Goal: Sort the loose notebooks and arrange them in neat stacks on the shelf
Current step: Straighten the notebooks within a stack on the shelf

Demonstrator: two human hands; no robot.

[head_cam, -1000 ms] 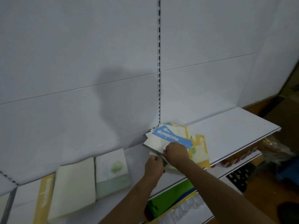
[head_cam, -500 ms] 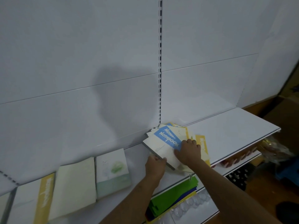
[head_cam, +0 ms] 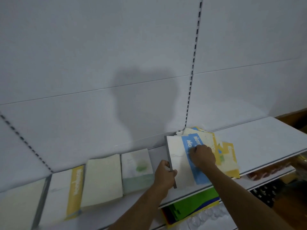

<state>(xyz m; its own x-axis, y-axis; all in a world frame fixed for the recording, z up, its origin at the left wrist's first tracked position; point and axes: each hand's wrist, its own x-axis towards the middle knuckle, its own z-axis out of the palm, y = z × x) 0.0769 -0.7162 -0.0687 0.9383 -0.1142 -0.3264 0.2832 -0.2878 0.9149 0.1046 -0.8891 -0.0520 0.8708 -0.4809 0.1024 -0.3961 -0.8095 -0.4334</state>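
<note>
On the white shelf lies a loose pile of notebooks with yellow and cream covers. On top sits a white notebook with a blue band, turned nearly square to the shelf front. My left hand grips its grey spine edge. My right hand rests knuckles-up on the blue band with fingers curled. Left of them lie a green-and-white notebook, a cream notebook and a yellow-banded notebook in a row.
The white back panel rises behind the shelf, with a slotted upright above the pile. A lower shelf holds green and yellow packs. Bare shelf stretches to the right of the pile.
The blue-banded notebook has turned from a slanted pose to nearly square with the shelf. My left hand has moved onto its spine edge; my right hand has stayed on its cover.
</note>
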